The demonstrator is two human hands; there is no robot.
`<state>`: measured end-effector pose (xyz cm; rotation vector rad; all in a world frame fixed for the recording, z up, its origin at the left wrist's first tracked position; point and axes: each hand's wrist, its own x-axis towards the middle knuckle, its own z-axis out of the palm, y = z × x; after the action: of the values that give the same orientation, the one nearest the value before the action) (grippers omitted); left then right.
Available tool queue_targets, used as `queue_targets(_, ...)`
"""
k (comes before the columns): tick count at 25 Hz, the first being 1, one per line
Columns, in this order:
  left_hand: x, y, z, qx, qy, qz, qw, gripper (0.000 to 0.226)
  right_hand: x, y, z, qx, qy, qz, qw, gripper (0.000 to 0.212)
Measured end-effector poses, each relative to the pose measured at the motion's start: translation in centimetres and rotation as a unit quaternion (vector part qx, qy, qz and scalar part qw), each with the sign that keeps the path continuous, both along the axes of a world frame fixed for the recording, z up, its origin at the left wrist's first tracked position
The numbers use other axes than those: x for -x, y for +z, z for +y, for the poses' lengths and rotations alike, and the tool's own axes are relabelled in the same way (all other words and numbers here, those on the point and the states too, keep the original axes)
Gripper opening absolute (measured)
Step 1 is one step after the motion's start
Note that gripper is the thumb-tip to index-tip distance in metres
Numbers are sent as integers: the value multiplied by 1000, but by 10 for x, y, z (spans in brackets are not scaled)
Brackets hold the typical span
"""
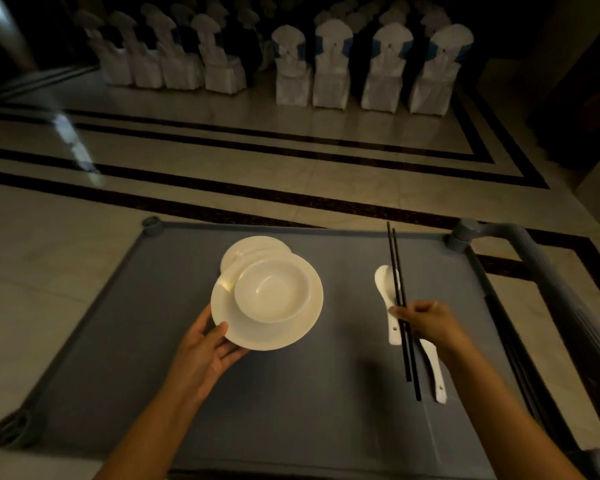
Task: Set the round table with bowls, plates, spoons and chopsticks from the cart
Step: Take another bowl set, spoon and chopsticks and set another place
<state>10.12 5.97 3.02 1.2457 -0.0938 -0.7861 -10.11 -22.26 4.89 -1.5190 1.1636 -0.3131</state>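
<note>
My left hand (208, 348) grips the near left rim of a white plate (291, 329) that carries a white bowl (274, 289). Another white plate (243, 249) lies on the grey cart (291, 393) just behind it, partly covered. My right hand (426, 323) pinches a pair of black chopsticks (400, 299) together with a white spoon (388, 296), over the cart's right side. A second white spoon (435, 372) lies on the cart under my right wrist, partly hidden.
The cart's grey handle (541, 268) runs along its right side, with corner posts at the far corners. Polished floor with dark stripes (291, 161) stretches beyond. Rows of white-covered chairs (329, 67) stand at the far end of the dim hall.
</note>
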Motion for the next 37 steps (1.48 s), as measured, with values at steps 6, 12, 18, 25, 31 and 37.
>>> queue_targets(6,-16,25,101,17,131,-19,991,43,-112,41,88,-10,171,-65,983,31)
queue_targets(12,-17,43,265,42,303,-18,952,38,-208,67,256,-12,329,-105,939,22)
queue_targets(18,16,53,483,35,435,-25,899,41,-270,66,484,-46,480,-124,867,22)
queue_targets(25,98,64,691,31,609,-30,792,43,-295,69,747,-96,647,-112,748,25)
queue_targets(31,157,61,822,38,753,-25,656,40,-306,64,963,-110,775,-97,615,27)
queue_targets(37,189,56,950,35,850,-43,525,46,-304,57,1193,-131,871,-97,464,24)
